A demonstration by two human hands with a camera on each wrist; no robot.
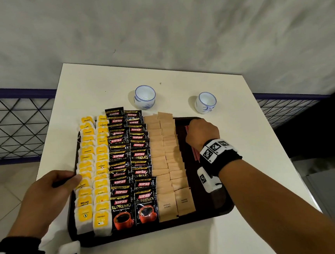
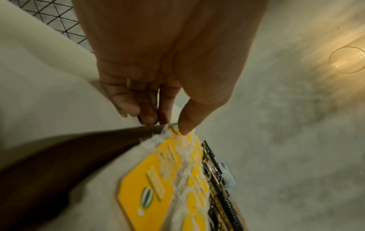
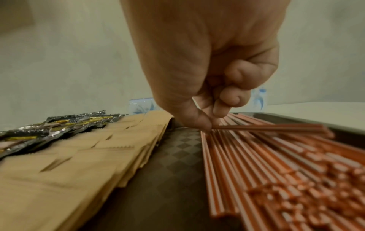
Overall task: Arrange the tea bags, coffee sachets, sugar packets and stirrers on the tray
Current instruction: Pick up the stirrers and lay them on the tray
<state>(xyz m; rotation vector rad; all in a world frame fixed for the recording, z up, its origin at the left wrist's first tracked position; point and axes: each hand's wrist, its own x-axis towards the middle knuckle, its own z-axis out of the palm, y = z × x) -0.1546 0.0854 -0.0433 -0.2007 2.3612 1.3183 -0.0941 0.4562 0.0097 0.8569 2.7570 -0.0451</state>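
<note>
On white surface [image 1: 233, 242], dark tray [image 1: 210, 210] carries neat columns so each kind stays separate: yellow tea bags [image 1: 89, 174], one reading RELAX; coffee sachets [image 1: 129, 160] marked KOPIKO SUPREMO; sugar packets [image 1: 165, 157] marked BROWN SUGAR; stirrers [image 3: 256, 156] at right edge. Your left hand [image 1: 47, 198] steadies tray rim, fingers loosely bent, thumb touching tea bag. Your right hand [image 1: 201, 134] pinches one stirrer [image 3: 266, 127], probably aligning it.

bare tray strip [image 3: 173, 157] between sugar packets [image 3: 82, 168], stirrers [image 3: 276, 164]
</note>
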